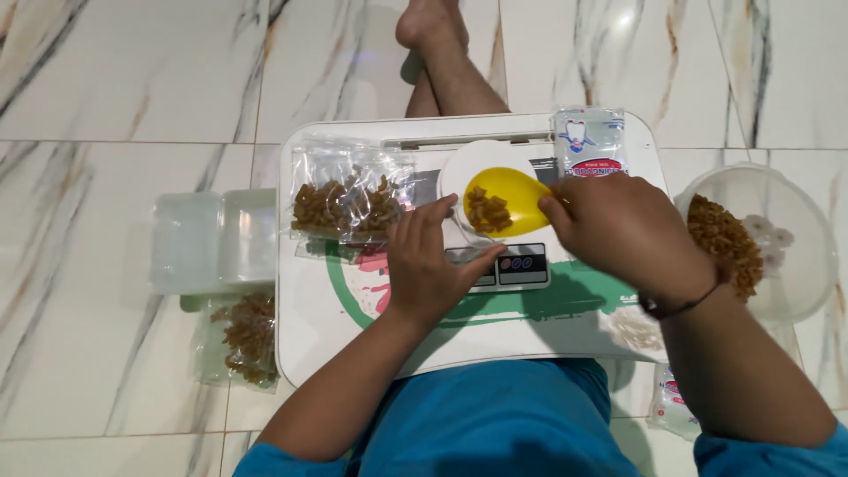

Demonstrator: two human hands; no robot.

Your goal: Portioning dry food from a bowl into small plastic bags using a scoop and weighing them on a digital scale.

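My right hand (623,230) grips a yellow scoop (512,196) loaded with brown macaroni-like snacks, held over the round white platform of a small kitchen scale (512,265). My left hand (426,261) rests by the scale's front left, fingers touching a clear plastic bag at the platform's edge; whether it grips the bag I cannot tell. Filled clear bags of the same snack (349,205) lie to the left on the white lap table (305,327).
A clear bowl (795,256) of snack pieces sits on the floor at right. An unfilled stack of printed bags (590,141) lies at the table's far edge. A translucent box (212,240) and more filled bags (243,334) are at left. My legs stretch ahead.
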